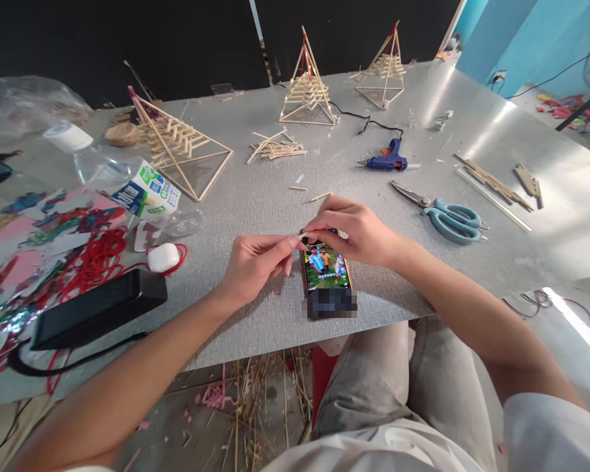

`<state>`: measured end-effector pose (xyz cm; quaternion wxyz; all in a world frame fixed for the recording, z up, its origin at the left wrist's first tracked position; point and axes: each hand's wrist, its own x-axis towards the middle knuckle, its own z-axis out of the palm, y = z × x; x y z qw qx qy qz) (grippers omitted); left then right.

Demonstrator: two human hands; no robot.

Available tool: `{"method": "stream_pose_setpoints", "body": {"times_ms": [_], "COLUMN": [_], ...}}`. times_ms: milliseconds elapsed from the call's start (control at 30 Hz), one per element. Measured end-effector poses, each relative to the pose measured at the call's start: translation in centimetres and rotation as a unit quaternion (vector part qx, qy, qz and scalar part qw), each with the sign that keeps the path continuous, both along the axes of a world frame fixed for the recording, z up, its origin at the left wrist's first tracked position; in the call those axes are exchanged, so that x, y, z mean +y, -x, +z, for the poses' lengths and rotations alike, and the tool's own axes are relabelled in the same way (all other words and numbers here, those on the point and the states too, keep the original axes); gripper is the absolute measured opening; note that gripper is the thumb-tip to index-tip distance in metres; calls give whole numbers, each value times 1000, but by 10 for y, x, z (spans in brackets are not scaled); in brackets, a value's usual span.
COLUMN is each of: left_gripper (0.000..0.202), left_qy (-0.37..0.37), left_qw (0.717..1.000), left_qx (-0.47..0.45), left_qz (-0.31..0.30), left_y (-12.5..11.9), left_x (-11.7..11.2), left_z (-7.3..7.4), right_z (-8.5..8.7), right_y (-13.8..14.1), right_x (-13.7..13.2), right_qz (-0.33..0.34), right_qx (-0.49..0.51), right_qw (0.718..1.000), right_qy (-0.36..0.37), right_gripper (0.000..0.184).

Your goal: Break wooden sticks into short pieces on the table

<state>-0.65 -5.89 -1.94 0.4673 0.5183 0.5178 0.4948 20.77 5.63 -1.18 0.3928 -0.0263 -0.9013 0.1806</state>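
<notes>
My left hand [255, 262] and my right hand [358, 229] meet above a phone [326, 270] that lies on the grey table [255, 196] with its screen lit. Both hands pinch a short thin wooden stick [301, 236] between their fingertips, the left from the left end, the right from above. The stick is mostly hidden by the fingers. More loose sticks [275, 147] lie in a small pile farther back.
Three stick pyramids stand on the table: one at left [177, 141], one at centre back [307, 85], one at back right [386, 69]. A blue glue gun [387, 159], scissors [445, 213], a plastic bottle [122, 177], a black power bank [98, 308], red string [98, 255] and flat wooden strips [496, 183] lie around.
</notes>
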Motion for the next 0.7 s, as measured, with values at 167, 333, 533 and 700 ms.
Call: {"method": "stream_pose_setpoints", "body": {"times_ms": [167, 333, 533, 700], "left_gripper": [28, 26, 23, 24], "left_qy": [34, 53, 56, 76], "left_qw": [996, 993, 992, 990], "left_qx": [-77, -103, -113, -119], "left_qz": [-21, -32, -17, -14], "left_y": [-3, -5, -5, -5], "left_x": [4, 4, 3, 3], "left_z": [3, 7, 8, 12], "right_z": [-2, -2, -2, -2], "right_y": [-2, -3, 0, 1], "right_x": [10, 11, 2, -2], "right_qz": [-4, -6, -3, 0], "right_qx": [-13, -7, 11, 12], "right_qw": [1000, 1000, 1000, 999], "right_qy": [12, 8, -18, -34], "right_gripper": [16, 16, 14, 13]}}
